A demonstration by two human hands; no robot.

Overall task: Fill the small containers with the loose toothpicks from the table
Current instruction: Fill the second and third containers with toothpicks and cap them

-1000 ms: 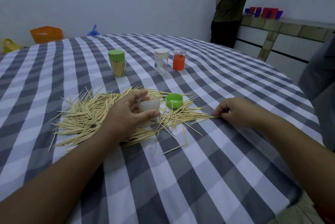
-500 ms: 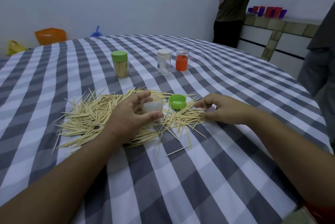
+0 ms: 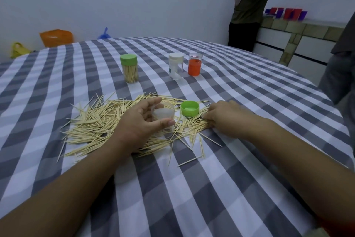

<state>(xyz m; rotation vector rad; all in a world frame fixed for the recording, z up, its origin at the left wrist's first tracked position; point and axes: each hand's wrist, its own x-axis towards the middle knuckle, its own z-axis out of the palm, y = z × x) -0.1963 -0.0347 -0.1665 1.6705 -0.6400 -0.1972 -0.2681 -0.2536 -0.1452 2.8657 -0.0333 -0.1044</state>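
A bare pale wall stood behind a table (image 3: 249,160) under a grey-and-white checked cloth, with a tiled counter to the right, a person beside it, and orange and yellow bags at far left. On the cloth, a capped jar (image 3: 129,68) full of toothpicks stood behind the pile (image 3: 92,121), near a white-capped jar (image 3: 175,65) and an orange one (image 3: 195,64). Over the last second the right hand (image 3: 223,114) had slid left from the pile's outer edge until it lay on the toothpicks just beside the green lid (image 3: 189,108), fingers curled down into them; whether it had pinched any could not be told. The left hand (image 3: 139,122) stayed wrapped around the open container (image 3: 163,114), which sat in the pile. That suggested a gathering stroke toward the container, with filling barely begun
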